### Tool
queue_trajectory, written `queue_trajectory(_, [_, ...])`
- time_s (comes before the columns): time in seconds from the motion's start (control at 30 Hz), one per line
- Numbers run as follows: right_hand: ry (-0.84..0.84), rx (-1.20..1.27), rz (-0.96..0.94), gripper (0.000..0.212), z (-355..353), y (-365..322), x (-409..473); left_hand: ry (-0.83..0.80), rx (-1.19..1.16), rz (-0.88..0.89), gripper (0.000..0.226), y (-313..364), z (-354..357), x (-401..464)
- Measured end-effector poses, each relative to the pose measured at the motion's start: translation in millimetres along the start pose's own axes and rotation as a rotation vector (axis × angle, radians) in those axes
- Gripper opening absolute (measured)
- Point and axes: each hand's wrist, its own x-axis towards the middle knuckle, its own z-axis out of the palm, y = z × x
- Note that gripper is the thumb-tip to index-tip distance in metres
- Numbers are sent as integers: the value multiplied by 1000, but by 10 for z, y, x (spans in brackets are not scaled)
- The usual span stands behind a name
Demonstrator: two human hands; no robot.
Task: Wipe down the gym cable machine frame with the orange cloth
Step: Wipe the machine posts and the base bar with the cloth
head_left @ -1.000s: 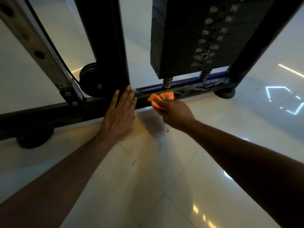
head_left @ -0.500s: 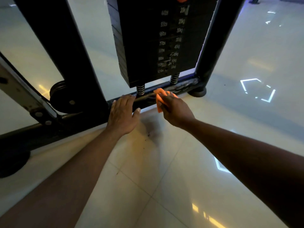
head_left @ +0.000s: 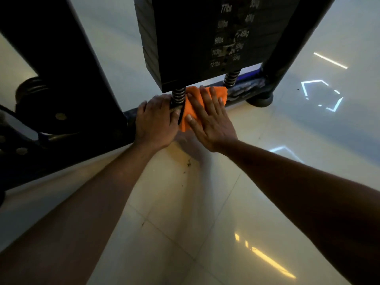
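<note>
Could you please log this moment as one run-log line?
phase: wiping base bar | right hand: flat, pressing orange cloth on bar | left hand: braced on base bar by spring | weight stack: above

My right hand presses the orange cloth flat on the frame's base bar under the weight stack, my left hand resting just left.

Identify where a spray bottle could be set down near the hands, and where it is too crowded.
Free: floor tiles between the forearms. Crowded: base bar under the weight stack, where left hand, right hand, orange cloth, springs meet.
</note>
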Motion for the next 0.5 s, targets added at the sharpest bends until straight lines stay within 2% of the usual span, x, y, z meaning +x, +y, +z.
queue_trajectory(0.1, [43,-32,57,73,-57,265,120,51,22,37,49,-21,31,-71])
queue_trajectory(0.2, [91,-3,143,73,20,89,205,67,38,28,47,-20,47,-51])
queue_trajectory(0.3, [86,-18,35,70,161,-103,140,67,32,27,46,-17,43,-54])
queue_trajectory(0.4, [101,-101,-56,67,80,225,136,75,23,56,47,-33,42,-99])
queue_trajectory(0.5, [176,-71,76,65,61,332,155,73,33,57,49,-33,29,-101])
